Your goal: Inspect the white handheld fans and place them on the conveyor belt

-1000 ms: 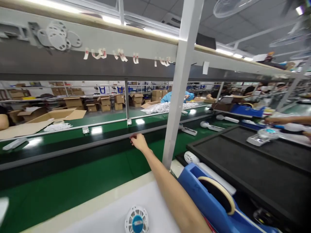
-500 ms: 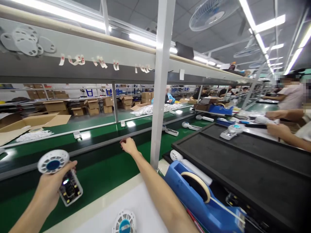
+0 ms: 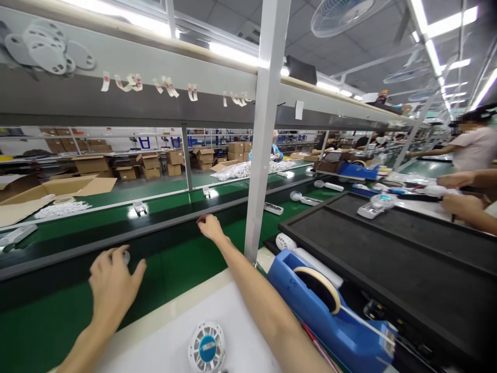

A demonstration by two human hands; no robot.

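My left hand point(image 3: 114, 282) hovers over the green conveyor belt point(image 3: 166, 269), fingers spread and thumb apart. A small piece of a whitish rounded thing point(image 3: 126, 256) shows beyond its fingers; the hand hides the rest. Farther right, my right hand point(image 3: 210, 228) is above the belt near the grey dividing rail point(image 3: 171, 221). Its fingers are curled together, and whatever they may hold is hidden. Between my forearms, a white round fan head point(image 3: 207, 347) with a blue centre lies on the white work surface point(image 3: 155, 347).
A white post point(image 3: 266, 129) rises right of my right hand. Beside my right forearm stand a blue tape dispenser point(image 3: 330, 316) and a large black tray point(image 3: 388, 243). White handheld fans point(image 3: 308, 199) lie farther along the belt. A co-worker's hands point(image 3: 462, 194) are at the right.
My left hand has opened and moved right; the fan with the exposed circuitry is no longer visible in it. My right hand stays curled. The view has shifted slightly.
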